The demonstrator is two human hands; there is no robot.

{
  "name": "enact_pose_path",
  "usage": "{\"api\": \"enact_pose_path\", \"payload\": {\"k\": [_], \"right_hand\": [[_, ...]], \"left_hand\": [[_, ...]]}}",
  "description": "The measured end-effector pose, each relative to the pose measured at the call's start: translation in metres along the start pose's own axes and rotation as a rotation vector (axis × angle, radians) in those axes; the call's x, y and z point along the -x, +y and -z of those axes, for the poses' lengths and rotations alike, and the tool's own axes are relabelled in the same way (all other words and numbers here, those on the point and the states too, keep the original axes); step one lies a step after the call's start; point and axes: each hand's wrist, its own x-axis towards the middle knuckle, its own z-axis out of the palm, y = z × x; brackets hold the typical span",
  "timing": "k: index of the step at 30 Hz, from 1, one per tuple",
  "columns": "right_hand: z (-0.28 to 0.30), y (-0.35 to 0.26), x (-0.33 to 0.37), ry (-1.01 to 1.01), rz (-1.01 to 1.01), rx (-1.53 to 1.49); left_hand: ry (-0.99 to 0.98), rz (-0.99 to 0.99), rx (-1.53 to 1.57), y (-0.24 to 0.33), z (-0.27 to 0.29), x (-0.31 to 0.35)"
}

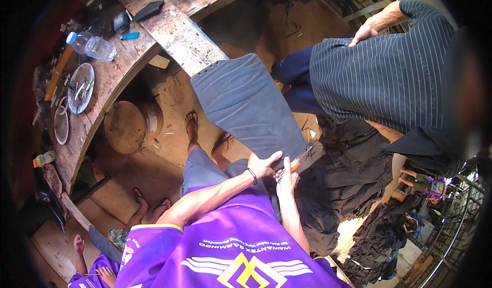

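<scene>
My left hand (263,165) is closed at the near edge of a blue-grey cloth (248,101), its thumb pointing right. The cloth is stretched over the near end of a wooden plank (189,45). Right beside it, my right hand (287,179) is closed around a slim tool with an orange handle (295,164). A thin greyish part seems to stick out beyond the orange, but its kind is too small to make out. Between the two hands lies something dark, partly hidden by the fingers.
A heap of black garments (343,170) lies to my right. A person in a striped shirt (379,78) stands at the far right. On the wooden table (115,78) are a plastic bottle (100,48), a blue lighter (130,36) and a round dish (88,75). A round stool (125,126) stands below.
</scene>
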Motion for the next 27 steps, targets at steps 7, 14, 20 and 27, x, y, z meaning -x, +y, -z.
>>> {"api": "enact_pose_path", "payload": {"k": [7,14,20,27], "right_hand": [[0.028,-0.042,0.023,-0.078,0.054,0.252],[0.049,-0.148,0.087,-0.145,0.8,1.333],[0.026,-0.184,0.099,-0.303,0.938,1.511],[0.017,-0.184,0.085,-0.406,1.054,1.56]], "left_hand": [[-0.032,-0.147,0.028,0.002,-0.001,-0.002],[-0.277,-0.224,0.094,-0.016,0.008,-0.005],[-0.22,-0.041,-0.215,-0.044,0.003,-0.01],[-0.14,0.014,-0.173,-0.014,-0.002,0.009]]}}
